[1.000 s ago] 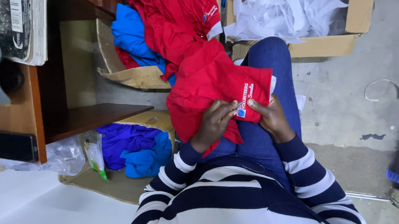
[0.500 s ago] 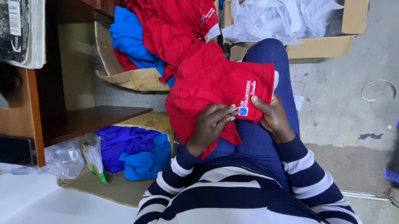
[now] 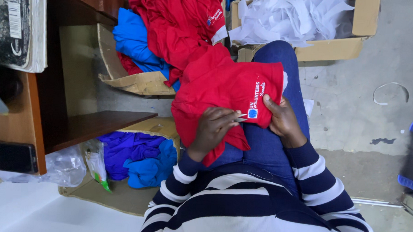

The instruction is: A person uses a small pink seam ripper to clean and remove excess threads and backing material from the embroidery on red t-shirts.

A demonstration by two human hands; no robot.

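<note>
Red shirt (image 3: 216,84) lies draped over the person's lap. Left hand (image 3: 215,127) pinches small scissors (image 3: 240,116) at its printed patch, while right hand (image 3: 282,121) grips the shirt's edge beside it.

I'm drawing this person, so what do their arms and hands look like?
Both arms wear long sleeves with wide navy and white stripes, ending at the wrists. The left hand and right hand are bare: no gloves, and no rings or watch that I can see.
</note>
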